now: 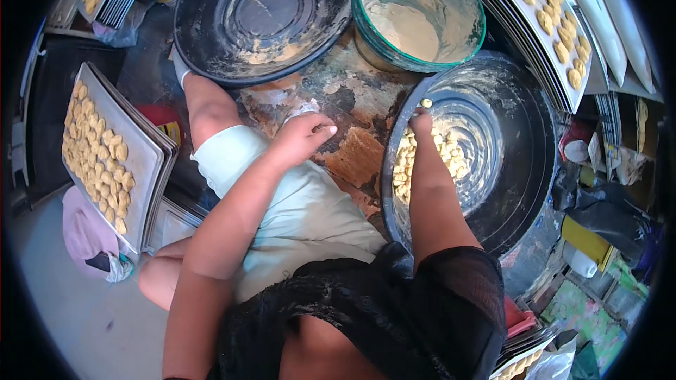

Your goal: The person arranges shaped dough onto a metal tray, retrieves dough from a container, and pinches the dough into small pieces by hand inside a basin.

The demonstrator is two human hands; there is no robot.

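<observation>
My right hand (421, 124) reaches over the left rim of a wide black basin (524, 169). A small pale dough piece (426, 103) shows at its fingertips, and the fingers look closed around it. Below that hand, a heap of similar dough pieces (451, 153) lies in the basin's left part. My left hand (307, 138) hovers near my lap with its fingers curled in; whether anything is inside them is hidden. Just beyond it is a small whitish patch or scrap (304, 108), and I cannot tell if the hand touches it.
A second black basin (267, 7), smeared with flour, stands at the far left. Beside it, a green-rimmed bucket (420, 24) holds pale flour. Stacked metal trays with shaped dough stand left (134, 232) and far right (563, 91). A worn brown board (362, 151) lies between.
</observation>
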